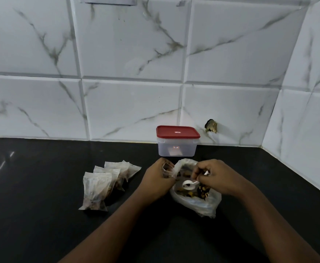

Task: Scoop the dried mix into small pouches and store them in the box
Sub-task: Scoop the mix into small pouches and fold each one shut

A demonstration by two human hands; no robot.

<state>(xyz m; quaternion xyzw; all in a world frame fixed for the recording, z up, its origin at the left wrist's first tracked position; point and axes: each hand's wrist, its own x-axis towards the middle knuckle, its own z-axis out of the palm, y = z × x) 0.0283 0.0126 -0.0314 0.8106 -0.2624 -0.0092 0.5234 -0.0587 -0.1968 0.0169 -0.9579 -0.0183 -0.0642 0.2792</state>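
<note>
A wall of white, grey-veined marble tiles (132, 44) filled the upper view and turned a corner at the right; below it ran the flat black stone surface (41, 234); against the wall stood a clear rectangular plastic box (177, 147), its red lid (177, 131) on, just behind the hands; before it lay an open, crumpled clear plastic bag (202, 204) holding the brown and yellow dried mix (202, 189); to the left, apart from the bag, lay a pile of filled translucent white pouches (98, 186), overlapping; the left hand (155, 179) had its grip curled round one small pouch (167, 168) at the bag's rim, covering most of it; the right hand (218, 177) pinched a small white plastic spoon (188, 184), bowl over the mix, its handle partly hidden by the fingers; a dark chipped hole (211, 126) marked a tile right of the box.
</note>
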